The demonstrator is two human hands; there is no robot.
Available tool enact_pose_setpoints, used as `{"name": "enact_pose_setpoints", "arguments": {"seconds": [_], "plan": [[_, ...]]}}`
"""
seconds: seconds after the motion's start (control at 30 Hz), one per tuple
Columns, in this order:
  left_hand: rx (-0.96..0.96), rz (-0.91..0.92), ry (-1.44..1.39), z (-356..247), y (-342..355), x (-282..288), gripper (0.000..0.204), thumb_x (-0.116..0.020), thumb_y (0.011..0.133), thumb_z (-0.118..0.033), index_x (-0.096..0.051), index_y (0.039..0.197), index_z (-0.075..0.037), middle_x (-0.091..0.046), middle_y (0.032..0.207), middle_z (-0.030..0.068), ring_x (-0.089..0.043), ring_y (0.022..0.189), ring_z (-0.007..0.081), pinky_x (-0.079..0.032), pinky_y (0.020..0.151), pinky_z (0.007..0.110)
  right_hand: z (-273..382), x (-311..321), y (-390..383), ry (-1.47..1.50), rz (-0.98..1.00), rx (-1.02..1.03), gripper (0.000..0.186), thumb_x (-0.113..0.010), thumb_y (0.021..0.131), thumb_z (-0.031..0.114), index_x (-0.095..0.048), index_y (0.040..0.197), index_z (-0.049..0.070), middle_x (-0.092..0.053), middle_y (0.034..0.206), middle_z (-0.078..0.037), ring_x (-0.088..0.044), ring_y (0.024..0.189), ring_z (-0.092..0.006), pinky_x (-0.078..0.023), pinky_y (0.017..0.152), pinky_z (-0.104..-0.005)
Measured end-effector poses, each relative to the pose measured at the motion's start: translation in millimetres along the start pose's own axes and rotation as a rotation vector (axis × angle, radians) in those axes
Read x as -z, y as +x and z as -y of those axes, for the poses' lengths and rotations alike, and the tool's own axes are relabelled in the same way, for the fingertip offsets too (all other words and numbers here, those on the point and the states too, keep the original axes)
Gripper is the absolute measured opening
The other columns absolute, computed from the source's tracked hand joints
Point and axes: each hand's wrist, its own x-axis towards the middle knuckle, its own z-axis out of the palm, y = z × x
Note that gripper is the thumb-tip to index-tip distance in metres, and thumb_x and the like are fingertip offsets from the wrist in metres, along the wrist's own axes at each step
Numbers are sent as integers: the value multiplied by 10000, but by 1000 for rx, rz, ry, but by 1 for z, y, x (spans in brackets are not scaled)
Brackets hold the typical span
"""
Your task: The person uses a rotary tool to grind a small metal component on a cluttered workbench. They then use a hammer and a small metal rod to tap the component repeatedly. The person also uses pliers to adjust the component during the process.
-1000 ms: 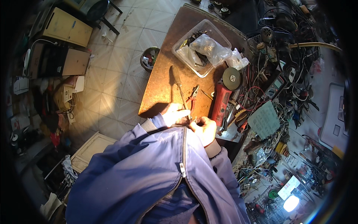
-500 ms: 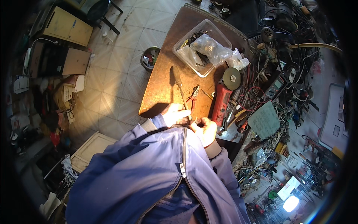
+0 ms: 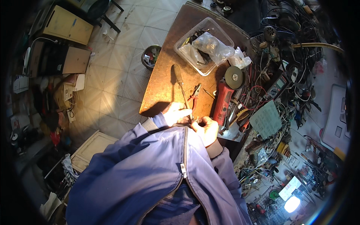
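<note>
At the near edge of the wooden bench, my left hand is closed around the shaft of a long thin tool whose worn handle points away from me. My right hand is closed at the tool's lower end, its fingertips partly hidden, and I cannot make out any small piece between them. Red-handled pliers lie just beyond my hands. A red angle grinder lies to the right of them.
A clear plastic tub with plastic bags sits at the back. A bucket stands on the tiled floor. Tangled cables, tools, a multimeter and a green board crowd the right. A lamp glows at lower right.
The view has shifted very slightly. My hands and the long tool keep almost the same position and grip.
</note>
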Motion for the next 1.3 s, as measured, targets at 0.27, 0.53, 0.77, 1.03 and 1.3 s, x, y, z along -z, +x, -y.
{"name": "enact_pose_setpoints", "arguments": {"seconds": [0.27, 0.53, 0.77, 1.03, 1.3], "plan": [[-26, 12, -11, 2, 3, 2, 297, -696, 976, -184, -648, 1122, 71, -721, 1019, 155, -730, 902, 223, -621, 804, 330, -4, 0, 3, -53, -7, -8, 276, -741, 760, 170, -632, 700, -76, -614, 602, -169, -588, 558, -191, -502, 563, -361], [-24, -13, -7, -1, 1, 1, 314, -696, 978, -193, -638, 1143, 68, -725, 1023, 131, -728, 902, 227, -625, 782, 331, -1, 2, 4, -56, 14, -3, 273, -746, 777, 155, -623, 690, -72, -603, 590, -156, -573, 570, -150, -488, 539, -367], [-28, -13, 12, 1, 4, 3, 307, -709, 969, -183, -640, 1101, 86, -715, 999, 158, -726, 885, 220, -625, 774, 338, 18, 2, -1, 65, 34, -69, 224, -747, 818, 96, -641, 707, -67, -643, 645, -78, -545, 598, -100, -448, 532, -312], [-37, -8, 26, 1, 6, 4, 288, -703, 978, -181, -644, 1101, 72, -723, 1004, 154, -731, 872, 213, -626, 800, 330, -11, 1, 6, -11, 19, -3, 246, -762, 813, 104, -626, 694, -62, -627, 609, -90, -561, 570, -123, -457, 527, -327], [-28, 9, 13, 4, 8, 5, 294, -689, 985, -183, -638, 1118, 74, -721, 1014, 147, -732, 878, 221, -625, 804, 334, 1, 2, 6, -64, 23, 6, 225, -764, 818, 84, -633, 708, -62, -631, 642, -75, -529, 590, -100, -433, 522, -309]]}}
